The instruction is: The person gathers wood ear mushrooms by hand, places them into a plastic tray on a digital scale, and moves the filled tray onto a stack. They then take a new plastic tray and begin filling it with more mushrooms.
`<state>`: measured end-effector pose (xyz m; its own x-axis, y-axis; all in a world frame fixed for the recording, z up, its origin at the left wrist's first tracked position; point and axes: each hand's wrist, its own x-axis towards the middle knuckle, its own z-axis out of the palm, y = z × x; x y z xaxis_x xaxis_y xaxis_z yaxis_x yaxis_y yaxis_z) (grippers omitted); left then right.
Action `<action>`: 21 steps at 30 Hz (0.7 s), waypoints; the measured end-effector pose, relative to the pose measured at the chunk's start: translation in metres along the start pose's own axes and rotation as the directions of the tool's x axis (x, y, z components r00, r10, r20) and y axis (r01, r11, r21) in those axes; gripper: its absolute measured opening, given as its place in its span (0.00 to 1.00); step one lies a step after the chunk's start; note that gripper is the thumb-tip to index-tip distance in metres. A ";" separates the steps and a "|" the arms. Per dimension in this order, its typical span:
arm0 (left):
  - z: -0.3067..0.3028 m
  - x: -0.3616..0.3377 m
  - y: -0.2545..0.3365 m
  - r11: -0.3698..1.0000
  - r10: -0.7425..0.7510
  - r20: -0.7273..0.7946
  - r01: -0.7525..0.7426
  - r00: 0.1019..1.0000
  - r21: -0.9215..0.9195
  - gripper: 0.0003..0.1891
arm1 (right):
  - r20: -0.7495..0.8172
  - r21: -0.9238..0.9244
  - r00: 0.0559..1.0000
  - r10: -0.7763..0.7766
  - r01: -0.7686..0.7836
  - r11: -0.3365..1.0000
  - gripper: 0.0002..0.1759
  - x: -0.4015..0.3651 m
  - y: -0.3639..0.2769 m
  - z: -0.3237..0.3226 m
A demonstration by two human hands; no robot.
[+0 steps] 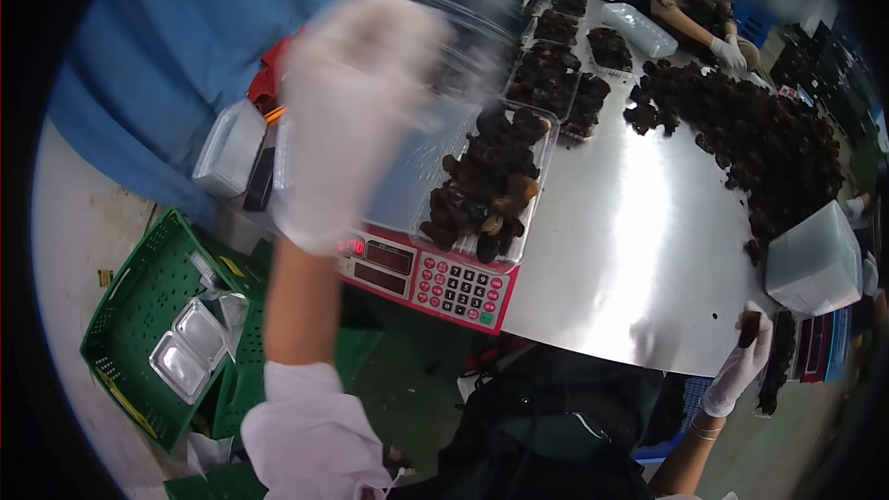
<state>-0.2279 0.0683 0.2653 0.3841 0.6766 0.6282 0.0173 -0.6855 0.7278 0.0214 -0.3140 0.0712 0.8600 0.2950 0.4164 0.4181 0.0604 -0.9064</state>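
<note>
My left hand (356,102), in a white glove, is raised over the left part of the red-framed weighing scale (435,282) and smeared by motion, so its fingers cannot be made out. Just right of it, an open clear plastic tray (537,213) heaped with dark brown mushroom pieces (491,176) rests on the scale. Blurred clear plastic (472,28) shows behind this hand. At the right edge of the steel table, my gloved right hand (739,361) pinches a dark mushroom piece (748,329).
Several filled trays (542,79) line the table's back left. A large mushroom pile (750,139) covers the right side, near a stack of white containers (813,257). Another person's gloved hands (730,52) are at the far side. A green crate (139,315) stands lower left.
</note>
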 end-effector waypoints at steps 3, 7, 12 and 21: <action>0.092 -0.083 0.024 0.814 0.454 0.371 -0.547 0.810 0.198 0.03 | -0.100 0.137 0.983 -0.152 0.165 0.977 0.15 0.010 -0.034 0.016; 0.214 -0.203 -0.009 0.953 -0.023 0.794 -0.226 0.608 0.201 0.06 | -0.004 -0.088 0.995 -0.100 0.099 0.991 0.09 0.022 -0.060 0.038; 0.247 -0.249 -0.039 0.943 -0.206 0.760 -0.081 0.617 0.322 0.12 | 0.477 -0.268 0.875 -0.078 0.230 0.935 0.05 0.030 -0.001 0.080; 0.105 -0.201 -0.002 0.979 0.008 0.368 -0.082 0.930 0.187 0.03 | 0.712 -0.258 0.693 -0.110 0.405 0.877 0.08 0.049 -0.021 0.150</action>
<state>-0.2083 -0.0940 0.1088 0.6966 0.5250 0.4889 0.1578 -0.7769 0.6095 0.0110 -0.1583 0.0998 0.3417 0.8770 0.3378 0.7903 -0.0736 -0.6082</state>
